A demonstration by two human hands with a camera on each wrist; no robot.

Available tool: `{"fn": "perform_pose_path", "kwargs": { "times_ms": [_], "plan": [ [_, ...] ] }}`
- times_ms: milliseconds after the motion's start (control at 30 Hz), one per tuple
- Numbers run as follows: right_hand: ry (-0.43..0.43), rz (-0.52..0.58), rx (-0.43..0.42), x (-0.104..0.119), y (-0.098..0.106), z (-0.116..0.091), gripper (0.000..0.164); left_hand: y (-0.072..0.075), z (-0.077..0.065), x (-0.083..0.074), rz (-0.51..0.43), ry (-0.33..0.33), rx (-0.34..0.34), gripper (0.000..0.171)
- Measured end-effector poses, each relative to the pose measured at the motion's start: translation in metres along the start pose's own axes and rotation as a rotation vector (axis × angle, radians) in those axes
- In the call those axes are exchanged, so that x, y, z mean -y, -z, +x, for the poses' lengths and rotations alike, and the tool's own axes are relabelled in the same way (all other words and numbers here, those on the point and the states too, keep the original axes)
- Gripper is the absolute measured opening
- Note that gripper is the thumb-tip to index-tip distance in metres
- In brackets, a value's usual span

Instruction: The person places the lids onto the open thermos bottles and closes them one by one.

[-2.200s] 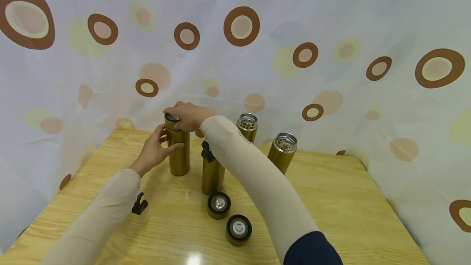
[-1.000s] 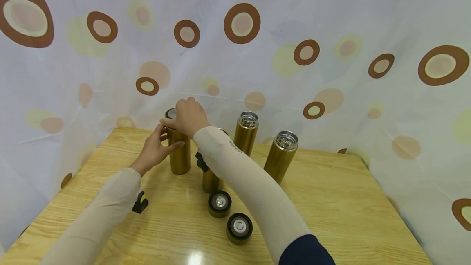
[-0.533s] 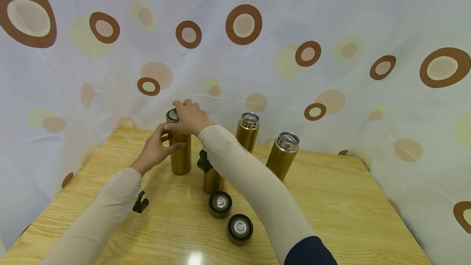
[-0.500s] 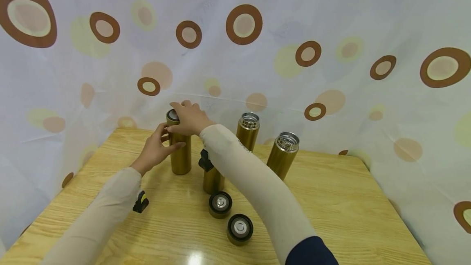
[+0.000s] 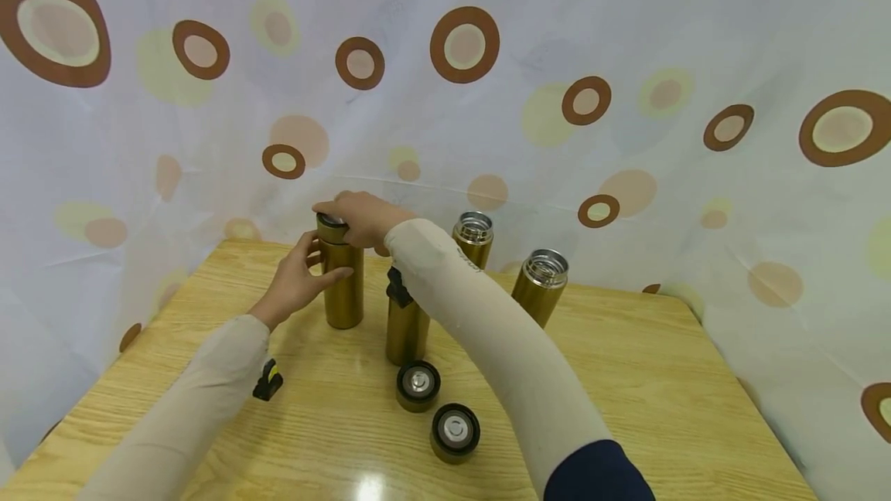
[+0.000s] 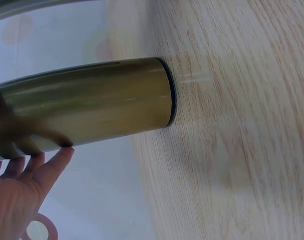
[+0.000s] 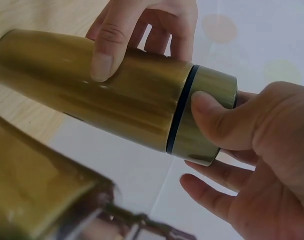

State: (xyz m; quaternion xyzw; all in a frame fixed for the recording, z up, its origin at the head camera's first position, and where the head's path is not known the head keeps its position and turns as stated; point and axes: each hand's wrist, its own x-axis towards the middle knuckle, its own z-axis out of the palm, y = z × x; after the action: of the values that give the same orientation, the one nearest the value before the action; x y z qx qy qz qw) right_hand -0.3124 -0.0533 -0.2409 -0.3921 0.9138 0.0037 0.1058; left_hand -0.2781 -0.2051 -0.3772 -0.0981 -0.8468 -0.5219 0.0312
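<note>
A gold thermos bottle point(image 5: 343, 304) stands upright on the table at the left, its base also showing in the left wrist view. My left hand point(image 5: 292, 284) grips its body, thumb in front and fingers behind. On its top sits a gold lid point(image 7: 212, 82), with a thin black ring between lid and body. My right hand point(image 5: 369, 219) holds this lid, thumb on its side and some fingers round the far side. Close to the right of it stands a second gold bottle point(image 5: 407, 339), its top hidden by my right sleeve.
Two uncapped gold bottles point(image 5: 475, 230) point(image 5: 537, 294) with bare steel necks stand farther right. Two loose lids point(image 5: 418, 385) point(image 5: 455, 435), with black rims and silver centres, lie in front of the second bottle. A patterned cloth point(image 5: 529, 37) hangs behind the wooden table point(image 5: 626, 377).
My right hand has turned about the lid: its wrist was lower and knuckles higher a second ago, and now it reaches flatter across the top. The left hand keeps its grip in place.
</note>
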Motion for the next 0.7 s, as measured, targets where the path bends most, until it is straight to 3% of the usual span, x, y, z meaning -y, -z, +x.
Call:
{"fn": "perform_pose_path", "kwargs": {
  "times_ms": [467, 700],
  "plan": [
    [-0.021, -0.059, -0.007, -0.0017, -0.0019, 0.0046, 0.062, 0.0007, 0.0013, -0.0004, 0.004, -0.028, -0.005, 0.075],
    [-0.017, -0.087, -0.010, 0.0010, -0.0015, 0.0054, 0.058, -0.0002, 0.0000, -0.0018, 0.029, -0.009, -0.019, 0.074]
  ]
}}
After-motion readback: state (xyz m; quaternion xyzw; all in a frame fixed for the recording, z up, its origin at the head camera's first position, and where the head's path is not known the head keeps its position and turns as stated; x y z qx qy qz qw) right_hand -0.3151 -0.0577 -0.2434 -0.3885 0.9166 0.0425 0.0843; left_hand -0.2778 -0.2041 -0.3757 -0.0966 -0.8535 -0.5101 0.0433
